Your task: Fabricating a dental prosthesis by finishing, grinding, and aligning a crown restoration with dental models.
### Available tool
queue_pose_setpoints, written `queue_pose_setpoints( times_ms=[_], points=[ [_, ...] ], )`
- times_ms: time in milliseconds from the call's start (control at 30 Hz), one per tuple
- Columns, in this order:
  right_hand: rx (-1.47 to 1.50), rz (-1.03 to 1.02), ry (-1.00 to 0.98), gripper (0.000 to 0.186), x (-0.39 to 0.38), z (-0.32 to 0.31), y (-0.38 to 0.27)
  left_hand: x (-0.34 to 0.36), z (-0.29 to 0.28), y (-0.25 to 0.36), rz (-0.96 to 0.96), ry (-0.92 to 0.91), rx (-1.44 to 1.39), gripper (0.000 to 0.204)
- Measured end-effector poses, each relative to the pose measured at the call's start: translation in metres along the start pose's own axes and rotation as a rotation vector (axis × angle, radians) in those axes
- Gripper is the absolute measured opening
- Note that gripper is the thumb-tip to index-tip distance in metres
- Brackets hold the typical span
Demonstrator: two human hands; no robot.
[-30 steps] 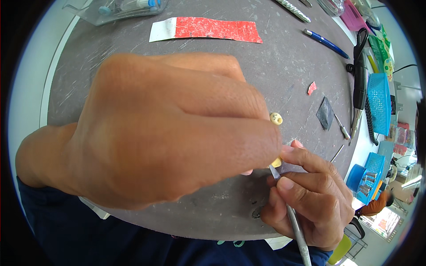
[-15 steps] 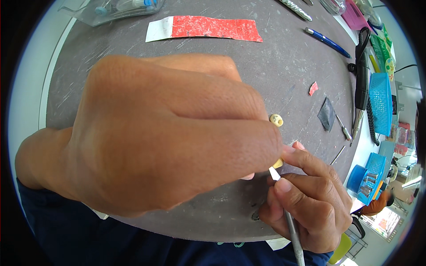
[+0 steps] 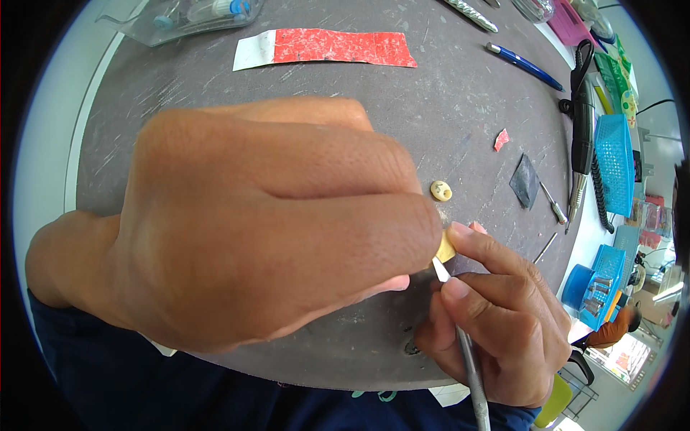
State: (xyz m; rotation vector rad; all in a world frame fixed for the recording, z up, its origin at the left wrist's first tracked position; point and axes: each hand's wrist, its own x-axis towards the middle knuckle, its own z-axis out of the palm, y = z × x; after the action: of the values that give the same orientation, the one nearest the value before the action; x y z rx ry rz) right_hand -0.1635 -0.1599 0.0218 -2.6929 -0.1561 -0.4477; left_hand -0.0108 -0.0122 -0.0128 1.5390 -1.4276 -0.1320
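Observation:
My left hand [image 3: 273, 215] is closed, its knuckles filling the middle of the head view and its fingertips mostly hidden. Beyond its index finger pokes out a small yellow piece [image 3: 447, 246], which it seems to pinch; most of that piece is out of sight. My right hand [image 3: 507, 316] grips a small knife [image 3: 471, 373] with a round metal handle and a short pale blade. The blade's tip meets the lower edge of the yellow piece, while my right index fingertip rests against its right side. A small cream-coloured, tooth-like piece with a hole [image 3: 441, 190] lies just beyond.
On the grey table [image 3: 460, 93] lie a red-and-white strip [image 3: 338, 47], a blue pen [image 3: 525, 66], a dark diamond-shaped scrap [image 3: 525, 181] and a red scrap [image 3: 502, 139]. A black corded handpiece [image 3: 581, 136] and blue baskets [image 3: 615, 165] line the right edge. A clear tray [image 3: 187, 25] stands far left.
Both hands have shifted slightly left together, and more of the yellow piece shows between them. The blade stays against it. The whole view has moved a little.

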Motion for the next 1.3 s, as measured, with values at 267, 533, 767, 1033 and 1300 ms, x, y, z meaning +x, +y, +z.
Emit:
queue_pose_setpoints(
  times_ms=[267,533,767,1033,1300],
  points=[
    [0.011,-0.031,0.025,0.020,0.000,0.003,0.004,0.009,-0.017,-0.005,0.082,-0.151,0.034,0.022],
    [0.036,-0.023,0.014,0.018,0.000,0.002,0.006,0.006,-0.014,-0.004,0.063,-0.137,0.029,0.022],
    [0.075,-0.049,0.017,0.017,0.000,0.001,0.008,0.003,-0.012,-0.007,0.109,-0.123,0.031,0.024],
    [0.033,-0.065,0.060,0.017,0.000,0.005,0.009,-0.002,-0.013,-0.008,0.169,-0.107,0.071,0.027],
    [0.017,-0.036,-0.003,0.020,-0.002,0.001,0.005,0.015,-0.006,-0.001,0.158,-0.008,0.052,0.024]
  ],
)
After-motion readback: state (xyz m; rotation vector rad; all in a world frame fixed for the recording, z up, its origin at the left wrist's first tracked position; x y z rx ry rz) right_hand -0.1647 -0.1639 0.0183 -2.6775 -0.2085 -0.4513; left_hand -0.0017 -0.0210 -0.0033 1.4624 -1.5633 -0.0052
